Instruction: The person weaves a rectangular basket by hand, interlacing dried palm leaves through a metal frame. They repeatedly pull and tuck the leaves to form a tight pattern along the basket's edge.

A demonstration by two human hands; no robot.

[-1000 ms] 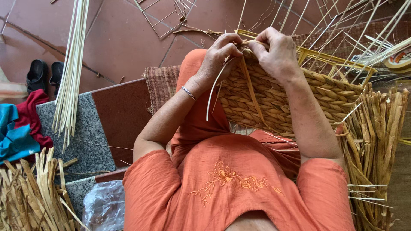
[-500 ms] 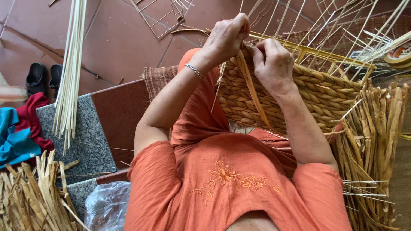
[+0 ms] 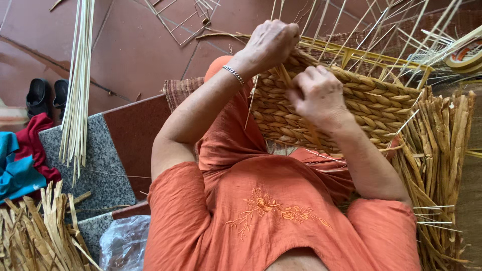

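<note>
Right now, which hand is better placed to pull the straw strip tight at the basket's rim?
Probably the left hand: it sits at the rim of the basket, its grip closed around the strip. The right hand lies lower, pressed against the woven wall.

Floor (image 3: 135, 45): reddish-brown tiles, dark joints visible. Two grey speckled stone slabs (image 3: 95, 165) lie at the left, a red-brown slab between them. A pair of black sandals (image 3: 47, 95) stands at the left edge, beside red and blue cloth (image 3: 22, 160). Dried straw bundles (image 3: 35, 236) lie bottom left and right (image 3: 442, 165). A clear plastic bag (image 3: 123, 243) lies near the lower slab.
</note>
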